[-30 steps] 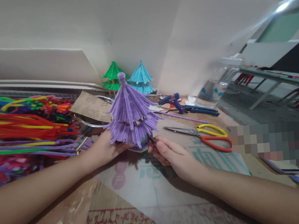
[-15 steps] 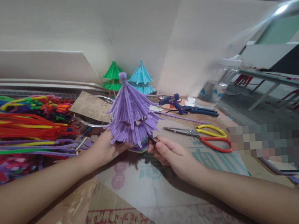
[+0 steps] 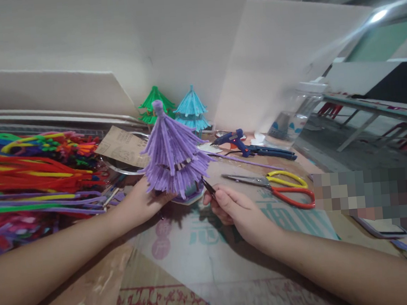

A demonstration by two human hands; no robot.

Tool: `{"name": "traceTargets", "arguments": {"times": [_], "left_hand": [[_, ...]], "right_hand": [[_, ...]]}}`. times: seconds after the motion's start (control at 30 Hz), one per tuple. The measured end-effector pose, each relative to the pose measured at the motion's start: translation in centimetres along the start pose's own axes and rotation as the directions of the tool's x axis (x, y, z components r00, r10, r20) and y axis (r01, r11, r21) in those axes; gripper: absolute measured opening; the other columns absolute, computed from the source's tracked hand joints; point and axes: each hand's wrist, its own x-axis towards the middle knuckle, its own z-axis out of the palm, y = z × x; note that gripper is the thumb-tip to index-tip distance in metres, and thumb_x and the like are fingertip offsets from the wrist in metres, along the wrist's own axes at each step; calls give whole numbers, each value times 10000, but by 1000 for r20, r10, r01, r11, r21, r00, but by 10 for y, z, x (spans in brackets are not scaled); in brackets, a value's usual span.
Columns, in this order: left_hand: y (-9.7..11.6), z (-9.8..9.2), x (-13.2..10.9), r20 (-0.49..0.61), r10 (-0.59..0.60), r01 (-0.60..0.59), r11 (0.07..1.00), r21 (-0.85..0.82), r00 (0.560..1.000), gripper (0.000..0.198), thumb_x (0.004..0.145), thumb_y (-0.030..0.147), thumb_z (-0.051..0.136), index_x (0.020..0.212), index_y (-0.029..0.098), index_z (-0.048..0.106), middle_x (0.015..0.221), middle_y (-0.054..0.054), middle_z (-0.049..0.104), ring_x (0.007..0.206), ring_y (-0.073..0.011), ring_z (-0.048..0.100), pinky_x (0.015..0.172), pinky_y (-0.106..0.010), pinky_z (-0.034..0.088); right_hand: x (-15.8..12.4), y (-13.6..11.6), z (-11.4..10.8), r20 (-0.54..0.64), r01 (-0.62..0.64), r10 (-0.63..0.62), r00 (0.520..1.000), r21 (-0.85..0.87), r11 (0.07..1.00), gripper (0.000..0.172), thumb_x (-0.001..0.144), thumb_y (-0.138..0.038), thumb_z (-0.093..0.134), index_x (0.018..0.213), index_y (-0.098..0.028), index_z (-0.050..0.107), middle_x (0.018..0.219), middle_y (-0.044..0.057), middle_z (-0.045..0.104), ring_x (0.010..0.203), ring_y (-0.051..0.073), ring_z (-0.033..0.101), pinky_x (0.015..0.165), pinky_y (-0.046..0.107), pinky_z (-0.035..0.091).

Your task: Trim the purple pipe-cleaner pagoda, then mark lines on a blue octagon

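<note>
A purple pavilion model (image 3: 173, 148) made of fuzzy pipe cleaners, with a two-tiered roof, leans slightly to the left in front of me. My left hand (image 3: 147, 199) grips it low on its left side; the fingertips are hidden behind the lower roof and base. Pinched in my right hand (image 3: 234, 209) is a pair of dark tweezers (image 3: 209, 187), their tips close to the lower roof's right edge. Whether the tips touch the model I cannot tell. Behind it stand a green pavilion model (image 3: 156, 102) and a light blue one (image 3: 191, 107).
Bundles of coloured pipe cleaners (image 3: 32, 170) lie at the left. To the right are a blue glue gun (image 3: 234, 140), scissors (image 3: 280, 186) with yellow and red handles, dark blue pliers (image 3: 274, 152) and a clear plastic jar (image 3: 295, 112). A phone (image 3: 382, 227) lies farther right.
The purple pavilion model has shifted and tipped a little to the left, showing more of its base. The tweezers and my right hand now sit slightly farther from the lower roof.
</note>
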Motion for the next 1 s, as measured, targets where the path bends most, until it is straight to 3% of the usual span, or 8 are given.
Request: {"name": "traceTargets", "arguments": {"times": [0.53,0.73,1.0], "left_hand": [[2,-2,3,29,36,-36,999,-5,999,299,886,503,579,966,218,623,1022,-104,742,1146,-310,658,1068,-480,507],[-3,0,3,44,96,-95,995,-18,994,316,924,475,582,1053,195,656,1187,-128,722,1131,-298,669,1048,-470,519],[1,-1,6,42,51,-49,998,-49,998,369,907,556,608,1030,212,660,1073,-91,734,1102,-302,666,1017,-478,534]], "right_hand": [[0,-2,0,24,-25,25,999,0,1000,573,794,-746,633,834,-177,575,569,-93,299,502,99,206,441,253,132],[1,-1,0,29,-10,9,1000,10,1000,570,793,-744,641,839,-180,575,580,-88,306,505,100,216,446,251,145],[2,-1,0,19,-23,23,1000,28,999,580,761,-748,668,821,-179,573,552,-102,281,490,93,200,436,245,141]]}}
